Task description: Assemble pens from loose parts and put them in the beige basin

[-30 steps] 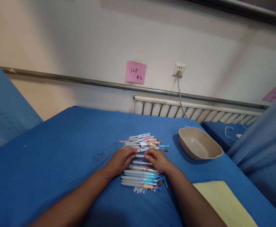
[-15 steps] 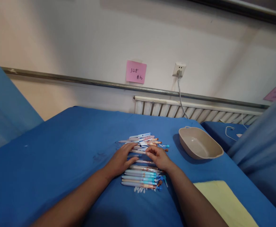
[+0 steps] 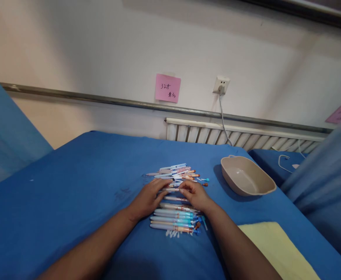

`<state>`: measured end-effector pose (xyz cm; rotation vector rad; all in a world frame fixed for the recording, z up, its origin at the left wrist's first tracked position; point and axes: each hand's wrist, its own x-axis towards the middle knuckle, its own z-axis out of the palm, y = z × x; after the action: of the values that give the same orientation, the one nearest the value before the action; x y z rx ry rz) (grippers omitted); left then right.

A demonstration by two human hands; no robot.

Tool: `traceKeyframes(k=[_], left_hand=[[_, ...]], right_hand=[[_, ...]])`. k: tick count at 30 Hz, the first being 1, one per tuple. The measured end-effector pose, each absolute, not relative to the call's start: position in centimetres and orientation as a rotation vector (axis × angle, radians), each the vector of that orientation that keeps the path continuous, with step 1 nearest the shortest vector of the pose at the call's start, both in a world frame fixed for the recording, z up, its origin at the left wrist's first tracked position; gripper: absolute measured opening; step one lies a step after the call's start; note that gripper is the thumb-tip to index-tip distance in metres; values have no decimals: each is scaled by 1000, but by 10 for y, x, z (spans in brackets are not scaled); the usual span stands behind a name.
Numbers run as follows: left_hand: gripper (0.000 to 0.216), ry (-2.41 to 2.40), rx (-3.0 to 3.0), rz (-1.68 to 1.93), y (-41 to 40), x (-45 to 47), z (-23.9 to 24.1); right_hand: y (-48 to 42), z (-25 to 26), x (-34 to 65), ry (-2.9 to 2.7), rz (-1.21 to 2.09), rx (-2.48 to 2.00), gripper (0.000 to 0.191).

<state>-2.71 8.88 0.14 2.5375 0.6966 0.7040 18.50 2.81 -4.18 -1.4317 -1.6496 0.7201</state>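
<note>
One pen (image 3: 170, 189) is spanning lower centre: right hand (image 3: 197, 196) is pinching its right end; left hand (image 3: 148, 197) is curving, part-open, near the other, grip unclear, presumably steadying. Rowed pens (image 3: 172, 220) below are lying parallel, likely for order.

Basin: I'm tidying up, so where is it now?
In the head view, the basin sits right of the pens, beyond the yellow cloth, on the blue sheet.

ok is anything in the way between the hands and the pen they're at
Nothing visible is. The right hand appears to pinch one end of the pen; the left hand is at the other end, though its contact is unclear. The near pens and far pens lie to either side, not between.
</note>
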Motion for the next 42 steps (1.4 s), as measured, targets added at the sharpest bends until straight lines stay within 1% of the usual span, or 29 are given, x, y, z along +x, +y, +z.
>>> traceKeyframes(k=[1,3,7,10,12,14,18,23,28,34,42], left_hand=[[32,700,2523,689,89,-27,1],[31,765,2482,641,90,-27,-1],[35,871,2425,639,93,-27,-3],[45,755,2487,703,92,-27,-3],[38,728,2504,693,91,-27,-3],[33,806,2465,649,92,-27,-3],[35,969,2395,574,96,-29,0],[32,1017,2421,669,99,-32,0],[32,1020,2438,779,105,-33,-10],[31,1018,2425,816,106,-32,-18],[27,993,2356,912,94,-26,-14]], right_hand=[[28,-41,185,-1656,709,-1432,11],[27,-39,185,-1685,672,-1423,11],[26,-32,185,-1756,591,-1436,9],[25,-30,184,-1753,588,-1448,10],[25,-31,184,-1740,606,-1439,10],[26,-33,184,-1718,614,-1433,11],[28,-36,189,-1672,588,-1454,12],[30,-37,205,-1621,568,-1527,13],[33,-40,222,-1506,488,-1579,18],[38,-42,211,-1374,492,-1543,22],[33,-30,187,-1554,420,-1510,19]])
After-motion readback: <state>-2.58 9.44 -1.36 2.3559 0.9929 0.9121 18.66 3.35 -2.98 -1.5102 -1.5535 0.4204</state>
